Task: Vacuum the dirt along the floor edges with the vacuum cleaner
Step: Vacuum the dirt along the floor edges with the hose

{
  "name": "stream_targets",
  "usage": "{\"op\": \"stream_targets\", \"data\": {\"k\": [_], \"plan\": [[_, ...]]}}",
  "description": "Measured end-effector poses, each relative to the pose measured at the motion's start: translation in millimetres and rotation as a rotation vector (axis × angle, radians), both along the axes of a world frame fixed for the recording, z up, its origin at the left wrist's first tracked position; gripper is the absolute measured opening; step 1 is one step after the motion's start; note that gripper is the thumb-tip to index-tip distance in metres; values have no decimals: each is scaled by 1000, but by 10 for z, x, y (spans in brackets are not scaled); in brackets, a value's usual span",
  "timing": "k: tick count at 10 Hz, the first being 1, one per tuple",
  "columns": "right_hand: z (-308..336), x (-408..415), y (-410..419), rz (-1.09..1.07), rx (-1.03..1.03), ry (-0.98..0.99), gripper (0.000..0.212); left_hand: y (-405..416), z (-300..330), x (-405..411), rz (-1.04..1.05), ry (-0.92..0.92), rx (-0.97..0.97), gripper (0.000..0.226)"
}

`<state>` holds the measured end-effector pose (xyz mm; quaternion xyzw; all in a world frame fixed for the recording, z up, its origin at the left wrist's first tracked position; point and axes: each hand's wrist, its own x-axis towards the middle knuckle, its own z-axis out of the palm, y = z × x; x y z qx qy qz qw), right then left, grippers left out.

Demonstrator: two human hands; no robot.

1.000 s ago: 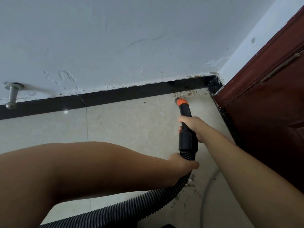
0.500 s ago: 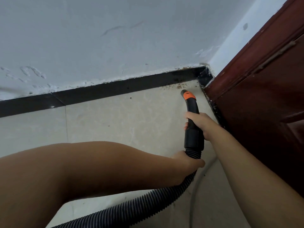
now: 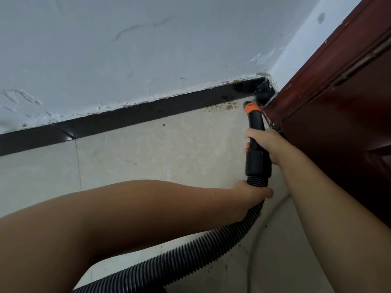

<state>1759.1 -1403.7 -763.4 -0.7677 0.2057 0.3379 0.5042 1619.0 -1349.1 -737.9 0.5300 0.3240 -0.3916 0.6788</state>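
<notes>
Black nozzle (image 3: pixel 257 132); orange tip (image 3: pixel 251 108)

The vacuum nozzle (image 3: pixel 256 132) is showing plain black with an orange band (image 3: pixel 251 108) at its tip; the ribbed hose (image 3: pixel 190 252) is running black with fine grey ridges. The floor tile (image 3: pixel 169 149) is showing pale cream with faint mottling; brown dirt specks (image 3: pixel 224 107) are dotting its edge; the baseboard (image 3: pixel 148 112) is gleaming glossy black. The wall (image 3: pixel 148 49) is looking bluish white; the door (image 3: pixel 342 115) is showing dark reddish brown.
</notes>
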Motion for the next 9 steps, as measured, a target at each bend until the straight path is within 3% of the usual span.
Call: {"op": "stream_targets", "data": {"k": [3,7,9], "plan": [[78,-328,198,88,13,39,10,60,-2,-319,-26,-107,121,17],[165,-685,683,265,93,81,11,364,132,-676,53,-111,220,17],[139,-598,545,179,79,89,11,295,93,-592,23,-54,176,12]]}}
